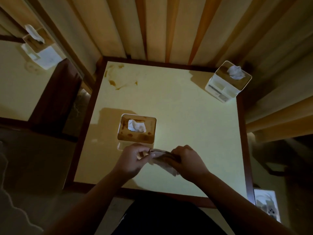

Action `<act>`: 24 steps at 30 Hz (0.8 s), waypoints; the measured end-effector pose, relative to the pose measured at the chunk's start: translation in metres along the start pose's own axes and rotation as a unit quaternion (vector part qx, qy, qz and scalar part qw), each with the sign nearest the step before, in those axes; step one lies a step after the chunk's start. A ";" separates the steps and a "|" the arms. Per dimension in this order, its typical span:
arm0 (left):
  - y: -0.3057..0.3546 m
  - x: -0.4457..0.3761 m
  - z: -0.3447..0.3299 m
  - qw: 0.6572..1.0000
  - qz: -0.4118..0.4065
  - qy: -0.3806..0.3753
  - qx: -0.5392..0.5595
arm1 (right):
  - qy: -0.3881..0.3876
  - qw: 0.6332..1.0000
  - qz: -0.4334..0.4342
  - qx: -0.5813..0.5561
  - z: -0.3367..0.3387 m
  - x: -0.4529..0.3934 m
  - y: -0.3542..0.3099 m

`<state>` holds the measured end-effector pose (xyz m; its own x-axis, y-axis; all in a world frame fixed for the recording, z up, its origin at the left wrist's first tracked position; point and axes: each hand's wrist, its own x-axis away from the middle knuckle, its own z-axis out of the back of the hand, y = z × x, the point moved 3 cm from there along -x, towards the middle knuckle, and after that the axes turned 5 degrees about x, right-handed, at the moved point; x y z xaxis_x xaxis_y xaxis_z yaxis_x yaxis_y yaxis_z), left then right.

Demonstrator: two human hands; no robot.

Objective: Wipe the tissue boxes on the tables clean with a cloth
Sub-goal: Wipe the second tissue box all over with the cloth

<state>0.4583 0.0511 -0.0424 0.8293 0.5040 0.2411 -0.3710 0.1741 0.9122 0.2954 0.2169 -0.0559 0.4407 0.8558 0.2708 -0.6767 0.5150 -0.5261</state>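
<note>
Both my hands pinch the cloth (161, 158) above the table's (186, 133) near edge: left hand (131, 161), right hand (188, 162); its long axis runs left-right, just near the stained tissue box (137, 128).

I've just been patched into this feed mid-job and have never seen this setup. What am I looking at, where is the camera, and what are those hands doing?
There is no machine here: a person works with bare hands. The single picture comes from a camera worn on the person's head, looking down over a square pale table with a dark wooden rim.

The left hand and right hand together grip a crumpled cloth just above the near part of the table.

Right beyond the hands stands a tissue box whose wooden lid shows brown stains. A second tissue box stands at the far right corner. Brown smears mark the far left corner. A third box stands on a neighbouring table at the upper left.
</note>
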 end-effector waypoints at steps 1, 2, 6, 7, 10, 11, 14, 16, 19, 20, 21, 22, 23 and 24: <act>-0.004 -0.004 0.002 1.000 0.004 0.014 -0.006 | -0.014 1.000 -0.024 -0.013 -0.001 -0.004 -0.001; -0.009 -0.008 0.004 0.999 0.013 0.033 -0.016 | -0.024 0.998 -0.048 -0.025 -0.003 -0.008 -0.003; -0.025 -0.024 0.011 0.992 0.038 0.107 -0.053 | -0.016 0.993 -0.109 -0.038 -0.012 -0.028 -0.011; -0.026 -0.028 0.011 0.990 0.038 0.120 -0.060 | -0.006 0.992 -0.121 -0.040 -0.013 -0.034 -0.013; -0.032 -0.042 0.015 0.983 0.053 0.151 -0.092 | 0.026 0.985 -0.162 -0.051 -0.020 -0.049 -0.018; -0.034 -0.047 0.014 0.980 0.062 0.154 -0.105 | 0.036 0.982 -0.176 -0.052 -0.022 -0.054 -0.018; -0.035 -0.058 0.011 0.972 0.074 0.157 -0.156 | 0.045 0.972 -0.224 -0.050 -0.028 -0.062 -0.014; -0.031 -0.061 0.011 0.970 0.065 0.151 -0.182 | 0.044 0.968 -0.241 -0.051 -0.030 -0.063 -0.013; -0.032 -0.063 0.012 0.967 0.074 0.138 -0.201 | 0.103 0.978 -0.180 0.000 -0.030 -0.059 -0.018; -0.032 -0.064 0.013 0.967 0.082 0.137 -0.198 | 0.134 0.981 -0.138 0.034 -0.030 -0.059 -0.023; -0.031 -0.065 0.014 0.968 0.087 0.135 -0.193 | 0.150 0.982 -0.091 0.064 -0.031 -0.060 -0.028; -0.031 -0.066 0.015 0.968 0.082 0.132 -0.195 | 0.148 0.983 -0.047 0.096 -0.032 -0.062 -0.036; -0.028 -0.067 0.016 0.969 0.072 0.128 -0.199 | 0.137 0.983 -0.012 0.124 -0.035 -0.066 -0.043; -0.026 -0.067 0.018 0.970 0.062 0.123 -0.200 | 0.126 0.981 0.005 0.145 -0.037 -0.069 -0.048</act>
<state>0.4201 -0.0020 -0.0767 0.6622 0.7195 0.2093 -0.6344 0.3898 0.6675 0.3191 0.1317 -0.0793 0.5400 0.8407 0.0397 -0.8053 0.5298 -0.2661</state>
